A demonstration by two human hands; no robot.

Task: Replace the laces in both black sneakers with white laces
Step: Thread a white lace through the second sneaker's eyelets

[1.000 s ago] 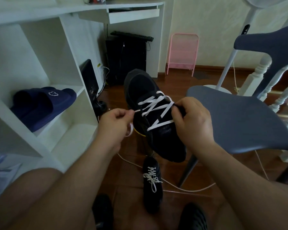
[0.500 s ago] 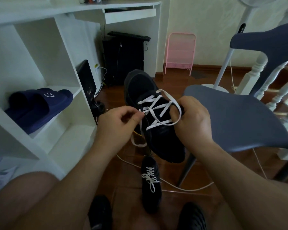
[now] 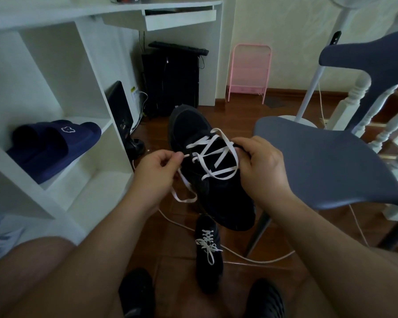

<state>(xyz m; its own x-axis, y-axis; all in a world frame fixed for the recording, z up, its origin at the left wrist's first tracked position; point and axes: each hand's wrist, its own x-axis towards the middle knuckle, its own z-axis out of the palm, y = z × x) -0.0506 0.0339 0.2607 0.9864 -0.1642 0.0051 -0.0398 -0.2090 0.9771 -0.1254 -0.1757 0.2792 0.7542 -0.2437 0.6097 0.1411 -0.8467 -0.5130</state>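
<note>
sneaker (image 3: 207,171) black w/ white lace (image 3: 213,157) half-threaded, loose.

the right hand (image 3: 261,167) covers the black sneaker (image 3: 207,166)'s right eyelets; the white lace (image 3: 213,157)'s far end is unseen. two dark shoes (image 3: 137,294) run off the bottom edge.
</note>
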